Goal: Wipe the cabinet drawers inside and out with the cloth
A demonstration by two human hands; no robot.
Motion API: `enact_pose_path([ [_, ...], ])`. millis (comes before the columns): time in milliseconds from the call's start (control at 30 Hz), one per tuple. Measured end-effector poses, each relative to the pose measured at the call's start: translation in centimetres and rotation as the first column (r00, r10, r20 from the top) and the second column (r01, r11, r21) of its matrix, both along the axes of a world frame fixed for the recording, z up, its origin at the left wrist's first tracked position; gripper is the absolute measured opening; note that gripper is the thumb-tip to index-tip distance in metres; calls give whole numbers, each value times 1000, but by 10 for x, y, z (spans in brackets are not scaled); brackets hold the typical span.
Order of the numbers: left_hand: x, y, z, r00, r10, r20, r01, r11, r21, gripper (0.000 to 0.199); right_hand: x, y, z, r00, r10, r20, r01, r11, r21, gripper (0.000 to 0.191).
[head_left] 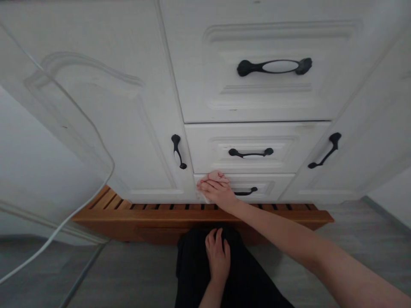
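My right hand [220, 193] presses a crumpled pinkish cloth [215, 175] against the left part of the bottom white drawer [268, 188], to the left of its black handle [245, 192]. The cloth shows above and below the fingers. My left hand [218, 255] rests on my dark-clothed knee with its fingers a little apart and nothing in it. Above the bottom drawer are a middle drawer [199, 145] and a larger top drawer [192, 85], both closed, with black and white handles.
White cabinet doors [102, 128] with black handles flank the drawers. A slatted wooden bench [144, 216] runs along the cabinet's base, between it and my knees. A white cable [93, 124] hangs down the left side. Grey flooring [346, 231] lies below.
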State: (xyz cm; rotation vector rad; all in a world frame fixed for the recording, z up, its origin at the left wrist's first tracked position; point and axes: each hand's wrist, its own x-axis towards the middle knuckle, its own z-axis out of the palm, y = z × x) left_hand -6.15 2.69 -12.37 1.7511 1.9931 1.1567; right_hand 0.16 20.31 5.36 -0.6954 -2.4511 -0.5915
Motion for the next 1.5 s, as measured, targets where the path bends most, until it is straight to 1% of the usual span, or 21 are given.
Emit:
enact_pose_path([
  [100, -2, 0, -1, 1000, -3, 14, 3, 1000, 3, 38, 60, -6, 0, 995, -95, 25, 95, 995, 37, 32],
  [200, -4, -1, -2, 999, -18, 40, 18, 1000, 4, 38, 114, -15, 2, 977, -212, 21, 210, 975, 74, 39],
  [300, -5, -1, -4, 998, -24, 57, 24, 1000, -6, 38, 162, -24, 1, 942, -334, 21, 333, 942, 52, 47],
  [367, -5, -1, -5, 998, -20, 63, 20, 1000, -11, 38, 191, -28, -3, 908, -417, 29, 416, 909, 26, 54],
  [433, -4, -1, -7, 998, -19, 66, 20, 1000, -17, 39, 218, -29, -12, 877, -480, 18, 480, 877, 14, 58],
  [533, -2, -1, -8, 998, -15, 61, 17, 1000, -26, 39, 248, -29, -35, 870, -490, -47, 491, 871, -2, 57],
  [667, 3, -2, -9, 999, 0, 47, 1, 1000, -18, 39, 260, -34, -76, 862, -490, -130, 483, 872, -81, 55],
  [767, 5, -5, -8, 999, 11, 32, -11, 1000, 6, 39, 254, -43, -102, 857, -489, -162, 463, 869, -173, 52],
  [833, 6, -7, -8, 1000, 21, 22, -22, 999, 27, 39, 246, -50, -110, 849, -485, -208, 432, 865, -255, 49],
  [867, 6, -7, -8, 999, 28, 18, -29, 999, 35, 39, 240, -54, -111, 841, -483, -243, 407, 861, -306, 49],
  [900, 7, -7, -8, 999, 35, 15, -36, 998, 43, 39, 232, -59, -110, 842, -470, -267, 360, 856, -370, 49],
  [967, 8, -6, -8, 999, 49, 10, -49, 997, 52, 38, 211, -69, -99, 872, -398, -285, 214, 834, -509, 48],
  [1033, 9, -5, -9, 998, 58, 8, -59, 997, 55, 38, 184, -79, -81, 909, -285, -305, 71, 826, -559, 47],
  [1067, 10, -5, -10, 998, 63, 10, -63, 996, 55, 38, 170, -82, -69, 919, -235, -318, 24, 836, -548, 48],
  [1133, 11, -5, -10, 998, 66, 14, -66, 997, 47, 39, 140, -82, -42, 900, -203, -387, 11, 896, -444, 53],
  [1200, 12, -6, -9, 998, 62, 20, -62, 998, 32, 40, 111, -71, -16, 841, -216, -496, 69, 952, -297, 58],
  [1233, 11, -6, -8, 998, 58, 25, -59, 998, 22, 40, 97, -62, -6, 800, -229, -555, 117, 966, -230, 58],
  [1300, 10, -7, -7, 998, 54, 41, -54, 999, -1, 40, 69, -40, 7, 733, -264, -627, 224, 964, -143, 56],
  [1367, 9, -7, -6, 997, 53, 61, -52, 998, -19, 40, 39, -20, 8, 731, -322, -602, 294, 944, -148, 52],
  [1433, 7, -6, -5, 996, 49, 78, -47, 998, -32, 40, 8, -6, 0, 793, -346, -501, 303, 938, -168, 50],
  [1500, 6, -7, -4, 995, 39, 87, -35, 998, -42, 41, -21, 0, -12, 867, -311, -388, 268, 950, -161, 53],
])
